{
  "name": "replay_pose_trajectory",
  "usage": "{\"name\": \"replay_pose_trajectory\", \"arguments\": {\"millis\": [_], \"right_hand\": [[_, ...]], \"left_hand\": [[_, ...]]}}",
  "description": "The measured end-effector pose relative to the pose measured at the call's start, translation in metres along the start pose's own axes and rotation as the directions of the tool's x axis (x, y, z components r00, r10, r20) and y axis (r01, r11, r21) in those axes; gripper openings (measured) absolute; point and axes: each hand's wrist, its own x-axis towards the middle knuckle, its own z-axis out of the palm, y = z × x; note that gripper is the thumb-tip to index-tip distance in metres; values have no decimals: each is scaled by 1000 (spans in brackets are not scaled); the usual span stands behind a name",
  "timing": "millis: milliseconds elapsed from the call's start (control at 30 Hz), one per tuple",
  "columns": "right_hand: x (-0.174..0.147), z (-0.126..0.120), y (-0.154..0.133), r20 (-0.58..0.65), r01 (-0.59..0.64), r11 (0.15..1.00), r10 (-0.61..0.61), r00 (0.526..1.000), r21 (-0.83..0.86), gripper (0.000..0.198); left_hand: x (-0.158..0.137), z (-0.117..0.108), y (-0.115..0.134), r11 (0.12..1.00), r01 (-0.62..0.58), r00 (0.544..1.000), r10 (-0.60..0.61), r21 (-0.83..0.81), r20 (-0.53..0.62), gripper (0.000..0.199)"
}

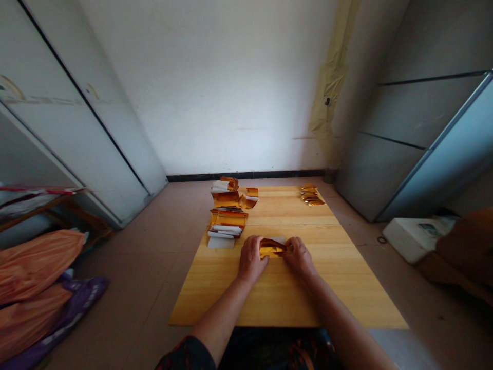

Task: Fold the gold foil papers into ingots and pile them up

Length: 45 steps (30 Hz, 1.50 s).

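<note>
In the middle of the wooden table [285, 298], both hands hold a partly folded gold-brown paper box [271, 251] with a pale flap at its back. My left hand [252, 257] is closed on its left end, thumb toward the near side. At the right end, my right hand [299, 255] grips it with bent fingers. Just left of the hands lies a stack of gold-brown and white card pieces [228, 221]. Behind that stack are more gold-brown pieces [225, 199]. The fingertips on the far side are partly hidden.
Several gold-brown folded pieces [311, 195] lie in a row at the table's far right corner. A white box [412, 239] stands on the floor to the right, near a grey cabinet [416, 123]. Orange cloth [38, 262] and a purple bag [84, 295] lie at left.
</note>
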Motion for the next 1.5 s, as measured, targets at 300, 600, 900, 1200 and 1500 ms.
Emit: {"name": "replay_pose_trajectory", "arguments": {"millis": [300, 600, 900, 1200, 1500], "right_hand": [[-2, -1, 0, -10, -58, 995, 59, 998, 84, 27], [-4, 0, -3, -8, -62, 989, 64, 998, 138, 23], [6, 0, 0, 29, 54, 993, -58, 998, 102, 54], [8, -10, -6, 200, 191, 971, -160, 967, -144, 32], [4, -16, -2, 279, 372, 895, -302, 911, -245, 28]], "left_hand": [[-1, 1, 0, 1000, 14, 1000, -14, 10, 6, 57], [-1, 1, -1, 999, 9, 1000, -10, 33, 15, 62], [0, -3, 3, 997, 39, 996, -44, 64, 81, 60], [-2, 0, -2, 998, 24, 994, -30, 61, 109, 52], [-2, -5, -4, 995, -60, 984, 46, 76, 171, 26]]}}
